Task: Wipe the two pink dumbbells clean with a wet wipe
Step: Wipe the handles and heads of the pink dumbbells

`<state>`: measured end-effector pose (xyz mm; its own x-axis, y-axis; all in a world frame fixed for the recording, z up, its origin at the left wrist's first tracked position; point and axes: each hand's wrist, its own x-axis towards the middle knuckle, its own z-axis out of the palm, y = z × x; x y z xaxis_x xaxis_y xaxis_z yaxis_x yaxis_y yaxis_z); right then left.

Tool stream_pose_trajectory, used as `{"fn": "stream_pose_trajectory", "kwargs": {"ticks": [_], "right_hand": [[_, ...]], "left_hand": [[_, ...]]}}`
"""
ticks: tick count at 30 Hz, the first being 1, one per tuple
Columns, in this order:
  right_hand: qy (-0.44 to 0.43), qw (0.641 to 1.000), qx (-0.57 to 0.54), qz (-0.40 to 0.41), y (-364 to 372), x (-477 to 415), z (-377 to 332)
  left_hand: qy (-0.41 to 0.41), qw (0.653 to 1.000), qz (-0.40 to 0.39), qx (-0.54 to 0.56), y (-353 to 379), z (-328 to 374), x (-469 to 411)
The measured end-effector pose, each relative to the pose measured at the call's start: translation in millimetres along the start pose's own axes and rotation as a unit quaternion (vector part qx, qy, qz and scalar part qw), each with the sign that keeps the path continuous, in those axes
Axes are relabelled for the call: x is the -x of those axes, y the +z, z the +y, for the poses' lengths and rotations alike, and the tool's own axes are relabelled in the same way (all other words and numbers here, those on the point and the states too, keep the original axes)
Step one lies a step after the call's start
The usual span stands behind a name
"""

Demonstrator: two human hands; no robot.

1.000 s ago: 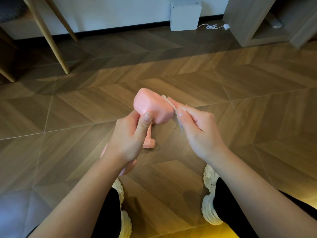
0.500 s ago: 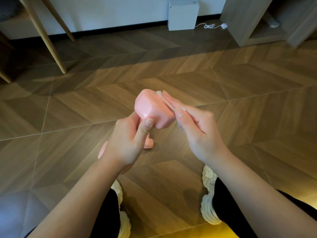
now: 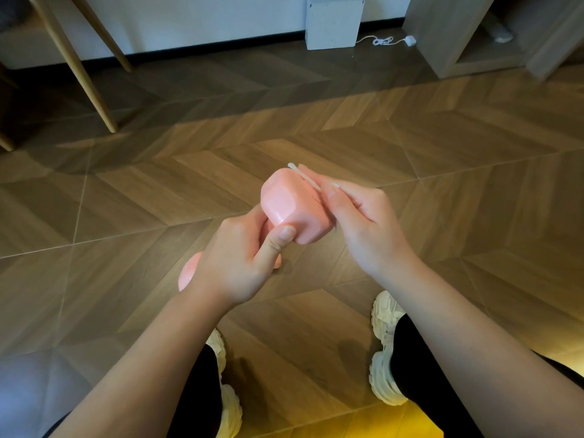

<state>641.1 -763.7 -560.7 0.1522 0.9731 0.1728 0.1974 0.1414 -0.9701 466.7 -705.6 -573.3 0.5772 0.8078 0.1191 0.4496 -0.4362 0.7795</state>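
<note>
A pink dumbbell (image 3: 294, 210) is held up in front of me, its upper head pointing away and its lower head (image 3: 188, 271) peeking out left of my wrist. My left hand (image 3: 240, 257) grips its handle, thumb lying against the upper head. My right hand (image 3: 357, 216) pinches a white wet wipe (image 3: 305, 177) and presses it flat against the right side of that head. A second pink dumbbell lies on the floor behind my left hand; only a sliver (image 3: 275, 263) shows.
I stand on a wooden herringbone floor (image 3: 442, 184), my pale sneakers (image 3: 384, 352) below. Wooden chair legs (image 3: 76, 64) rise at back left. A white box (image 3: 335, 22) with a cable sits by the wall, a grey shelf unit (image 3: 458, 36) at back right.
The dumbbell head has turned a little in my left hand. My right hand with the wipe has slid up along the head's right side.
</note>
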Motion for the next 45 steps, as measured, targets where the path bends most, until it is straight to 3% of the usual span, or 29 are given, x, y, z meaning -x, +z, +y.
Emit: {"fn": "stream_pose_trajectory", "kwargs": {"ticks": [3, 6, 21, 25, 35, 41, 45], "right_hand": [[-0.028, 0.999, 0.029, -0.018, 0, 2, 0], [0.002, 0.999, 0.04, -0.011, -3, 0, 0], [-0.014, 0.997, 0.048, -0.058, -4, 3, -3], [-0.014, 0.997, 0.058, -0.047, -4, 5, -3], [-0.065, 0.994, 0.082, -0.043, -2, 11, 1], [0.015, 0.996, 0.083, 0.0, -1, 4, 8], [0.127, 0.992, -0.017, -0.02, -5, -4, 12]], "left_hand": [[0.009, 1.0, -0.004, -0.005, -1, 2, 0], [0.004, 1.0, -0.013, -0.012, 0, 5, 0], [0.011, 0.999, -0.022, -0.022, -2, 2, -2], [-0.002, 0.999, -0.029, -0.027, -1, 0, -1], [-0.098, 0.991, 0.007, 0.088, 9, -10, -4], [-0.114, 0.986, 0.014, 0.122, 10, -12, -4], [-0.056, 0.997, -0.059, -0.01, 4, -13, -4]]}}
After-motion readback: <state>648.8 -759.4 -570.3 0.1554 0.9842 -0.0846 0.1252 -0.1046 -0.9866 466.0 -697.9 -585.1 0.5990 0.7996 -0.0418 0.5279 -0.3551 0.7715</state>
